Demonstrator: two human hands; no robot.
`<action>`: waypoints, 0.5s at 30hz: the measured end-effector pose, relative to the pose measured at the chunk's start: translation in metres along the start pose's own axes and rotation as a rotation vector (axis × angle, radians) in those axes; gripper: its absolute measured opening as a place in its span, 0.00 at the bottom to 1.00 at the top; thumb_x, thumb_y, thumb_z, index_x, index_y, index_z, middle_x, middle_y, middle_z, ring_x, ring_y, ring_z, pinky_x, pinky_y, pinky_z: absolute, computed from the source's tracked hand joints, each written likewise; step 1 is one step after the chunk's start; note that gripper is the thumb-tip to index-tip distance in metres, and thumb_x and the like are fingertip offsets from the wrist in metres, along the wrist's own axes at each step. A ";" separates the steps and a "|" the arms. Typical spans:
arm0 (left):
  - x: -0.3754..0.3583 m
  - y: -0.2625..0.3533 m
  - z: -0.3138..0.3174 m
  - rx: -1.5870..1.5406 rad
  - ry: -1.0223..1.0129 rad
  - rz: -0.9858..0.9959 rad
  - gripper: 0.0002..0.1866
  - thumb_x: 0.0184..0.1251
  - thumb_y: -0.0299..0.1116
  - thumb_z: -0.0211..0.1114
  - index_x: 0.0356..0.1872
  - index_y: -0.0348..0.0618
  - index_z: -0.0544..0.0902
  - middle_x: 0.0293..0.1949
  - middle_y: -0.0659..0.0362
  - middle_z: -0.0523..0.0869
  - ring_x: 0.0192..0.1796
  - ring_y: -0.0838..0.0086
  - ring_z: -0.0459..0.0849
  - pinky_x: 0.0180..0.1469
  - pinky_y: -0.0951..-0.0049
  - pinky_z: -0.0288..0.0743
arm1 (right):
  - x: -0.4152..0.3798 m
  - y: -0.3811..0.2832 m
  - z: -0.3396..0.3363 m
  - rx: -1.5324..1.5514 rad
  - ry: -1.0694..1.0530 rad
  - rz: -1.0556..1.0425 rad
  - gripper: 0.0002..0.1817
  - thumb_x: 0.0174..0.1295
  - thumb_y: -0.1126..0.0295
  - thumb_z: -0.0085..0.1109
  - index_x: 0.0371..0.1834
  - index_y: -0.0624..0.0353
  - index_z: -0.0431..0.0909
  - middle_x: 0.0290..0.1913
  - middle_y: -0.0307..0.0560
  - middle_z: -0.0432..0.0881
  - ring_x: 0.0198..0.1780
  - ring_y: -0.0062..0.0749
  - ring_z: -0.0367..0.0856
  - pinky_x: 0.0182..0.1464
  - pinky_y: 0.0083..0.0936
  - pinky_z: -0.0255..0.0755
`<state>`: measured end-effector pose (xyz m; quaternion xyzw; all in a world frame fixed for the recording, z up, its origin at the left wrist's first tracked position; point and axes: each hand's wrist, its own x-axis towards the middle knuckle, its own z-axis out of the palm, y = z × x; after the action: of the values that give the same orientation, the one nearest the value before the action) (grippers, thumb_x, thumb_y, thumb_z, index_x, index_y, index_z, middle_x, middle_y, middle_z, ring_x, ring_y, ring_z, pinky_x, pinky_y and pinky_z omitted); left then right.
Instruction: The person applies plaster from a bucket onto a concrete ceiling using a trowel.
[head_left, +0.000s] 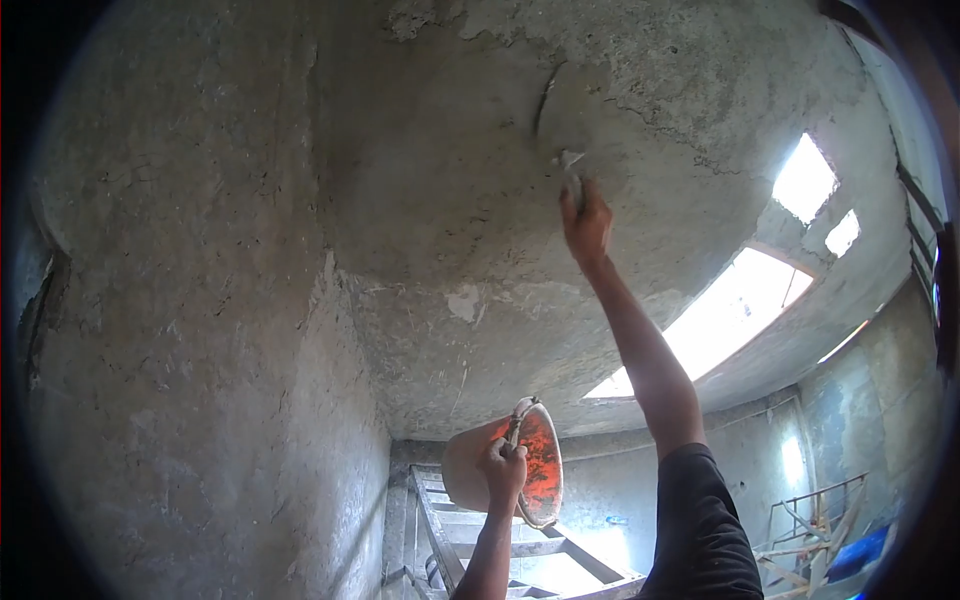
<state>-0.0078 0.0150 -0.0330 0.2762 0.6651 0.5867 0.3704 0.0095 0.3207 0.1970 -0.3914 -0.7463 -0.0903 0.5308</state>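
High up on the grey plastered wall (430, 180), my right hand (590, 222) is closed around the handle of a trowel (568, 158). The trowel's blade is hard to tell from the grey surface behind it; a dark curved edge shows just above. Lower down, my left hand (505, 468) grips a bucket (472, 470) at its rim or handle; which of the two I cannot make out. The bucket is tilted on its side, its mouth facing right. Orange shows inside, spotted with dark residue.
A metal ladder-like frame (455, 518) stands behind the bucket. Bright openings (735, 305) cut through the wall on the right. Farther right are a scaffold of thin bars (815, 530) and a blue object (862, 552). Rough, cracked plaster (690, 90) lies at the upper right.
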 end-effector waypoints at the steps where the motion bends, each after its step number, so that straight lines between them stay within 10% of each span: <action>1: 0.000 0.004 -0.001 -0.008 -0.012 -0.001 0.10 0.46 0.26 0.65 0.16 0.37 0.71 0.13 0.62 0.70 0.20 0.77 0.69 0.27 0.69 0.65 | -0.009 -0.002 0.010 0.023 -0.054 0.028 0.18 0.61 0.66 0.60 0.52 0.64 0.75 0.33 0.60 0.82 0.29 0.48 0.82 0.31 0.36 0.74; 3: 0.000 0.004 -0.002 -0.012 -0.020 -0.005 0.10 0.47 0.26 0.65 0.16 0.37 0.71 0.13 0.62 0.70 0.20 0.77 0.69 0.27 0.69 0.64 | -0.049 0.006 0.048 0.015 -0.018 -0.253 0.19 0.60 0.65 0.60 0.52 0.61 0.74 0.38 0.61 0.82 0.35 0.53 0.82 0.35 0.40 0.77; 7: 0.000 0.007 -0.003 0.009 -0.013 -0.012 0.11 0.46 0.28 0.66 0.16 0.37 0.71 0.14 0.61 0.70 0.20 0.75 0.69 0.28 0.67 0.65 | -0.114 -0.023 0.061 0.015 -0.631 -0.128 0.22 0.59 0.62 0.62 0.54 0.58 0.72 0.43 0.63 0.80 0.40 0.56 0.82 0.40 0.42 0.78; 11: 0.000 0.015 -0.007 -0.008 0.007 0.020 0.12 0.45 0.30 0.66 0.16 0.37 0.71 0.14 0.59 0.71 0.20 0.74 0.69 0.28 0.65 0.65 | -0.118 -0.024 0.053 -0.006 -0.688 -0.133 0.21 0.59 0.62 0.61 0.53 0.58 0.72 0.44 0.63 0.80 0.40 0.56 0.81 0.39 0.42 0.78; 15: 0.000 0.013 -0.005 0.001 -0.005 -0.001 0.12 0.45 0.30 0.66 0.15 0.37 0.71 0.13 0.59 0.71 0.19 0.74 0.69 0.27 0.65 0.65 | -0.088 0.000 0.040 -0.012 -0.307 -0.166 0.21 0.60 0.62 0.61 0.54 0.56 0.71 0.42 0.56 0.79 0.33 0.55 0.81 0.32 0.42 0.78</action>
<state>-0.0130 0.0139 -0.0196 0.2773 0.6645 0.5856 0.3723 -0.0083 0.2997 0.1041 -0.3409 -0.8477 -0.0776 0.3990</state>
